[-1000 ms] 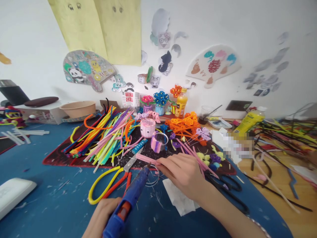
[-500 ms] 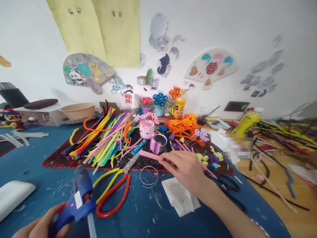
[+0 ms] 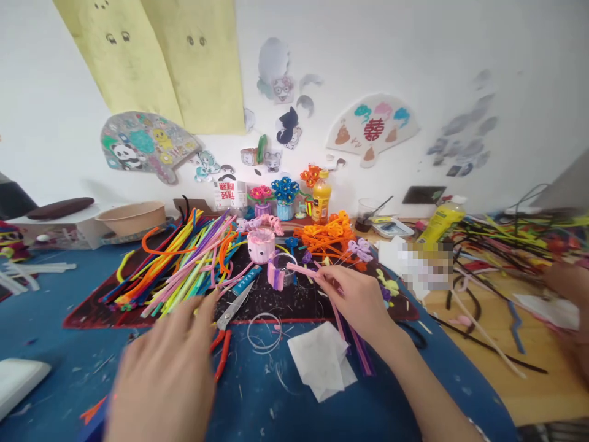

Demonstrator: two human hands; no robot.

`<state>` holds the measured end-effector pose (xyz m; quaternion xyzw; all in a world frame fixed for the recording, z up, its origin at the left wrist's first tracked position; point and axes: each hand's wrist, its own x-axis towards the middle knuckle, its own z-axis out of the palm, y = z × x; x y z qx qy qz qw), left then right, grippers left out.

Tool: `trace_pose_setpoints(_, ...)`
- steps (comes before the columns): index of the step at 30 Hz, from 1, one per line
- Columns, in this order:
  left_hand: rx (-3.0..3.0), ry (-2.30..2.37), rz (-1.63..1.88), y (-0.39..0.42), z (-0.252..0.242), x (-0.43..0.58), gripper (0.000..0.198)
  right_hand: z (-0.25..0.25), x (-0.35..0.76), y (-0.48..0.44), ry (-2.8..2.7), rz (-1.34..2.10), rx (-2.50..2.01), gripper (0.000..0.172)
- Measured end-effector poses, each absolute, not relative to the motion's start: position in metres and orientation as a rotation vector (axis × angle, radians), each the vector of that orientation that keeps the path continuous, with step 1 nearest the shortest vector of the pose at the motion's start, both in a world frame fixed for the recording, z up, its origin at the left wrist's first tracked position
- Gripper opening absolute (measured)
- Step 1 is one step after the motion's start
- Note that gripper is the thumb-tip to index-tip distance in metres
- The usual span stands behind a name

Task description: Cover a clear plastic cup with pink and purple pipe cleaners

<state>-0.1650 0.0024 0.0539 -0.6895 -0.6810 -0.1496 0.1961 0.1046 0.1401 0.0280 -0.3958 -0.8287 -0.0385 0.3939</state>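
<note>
Open worktop (image 3: 251, 402) between left hand (image 3: 165, 368) and right hand (image 3: 356, 301)
Scissors (image 3: 234, 308) and pipe cleaners (image 3: 188, 264) crowd the left's path forward; white tissue (image 3: 317, 359) interrupts the gap.

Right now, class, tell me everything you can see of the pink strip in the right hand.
The pink strip is short, narrow and fairly straight, and looks soft and fuzzy, like pipe cleaner. The right hand pinches its right end between thumb and fingers, hiding that part. The rest points left, sloping slightly down toward the fingers. In this view it crosses in front of a clear cup; whether they touch cannot be told.
</note>
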Motion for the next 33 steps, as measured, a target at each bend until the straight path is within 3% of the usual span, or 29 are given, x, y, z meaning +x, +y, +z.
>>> trace_pose_setpoints(5, -2.167, -1.755, -0.112, 0.094, 0.082, -0.099, 0.059, 0.036, 0.112, 0.140, -2.240, -0.305, -1.069, 0.016)
trace_pose_setpoints(8, -2.297, -1.608, -0.082, 0.118, 0.081, -0.102, 0.043, 0.050, 0.118, 0.136, -2.365, -0.457, -1.147, 0.008)
trace_pose_setpoints(12, -2.345, -1.510, -0.109, 0.125, 0.083, -0.115, 0.024, 0.076, 0.115, 0.134, -2.483, -0.571, -1.272, 0.008)
trace_pose_setpoints(16, -2.290, -1.515, -0.254, 0.126, 0.084, -0.122, 0.021, 0.099, 0.097, 0.136, -2.601, -0.538, -1.398, 0.016)
trace_pose_setpoints(19, -2.252, -1.514, -0.391, 0.126, 0.078, -0.124, 0.024, 0.108, 0.084, 0.135, -2.604, -0.498, -1.435, 0.011)
trace_pose_setpoints(28, -2.367, -1.495, -0.438, 0.124, 0.058, -0.122, 0.021, 0.093, 0.082, 0.136, -2.617, -0.453, -1.552, 0.015)
trace_pose_setpoints(33, -2.496, -1.516, -0.403, 0.124, 0.059, -0.122, 0.017, 0.082, 0.093, 0.144, -2.616, -0.488, -1.537, 0.009)
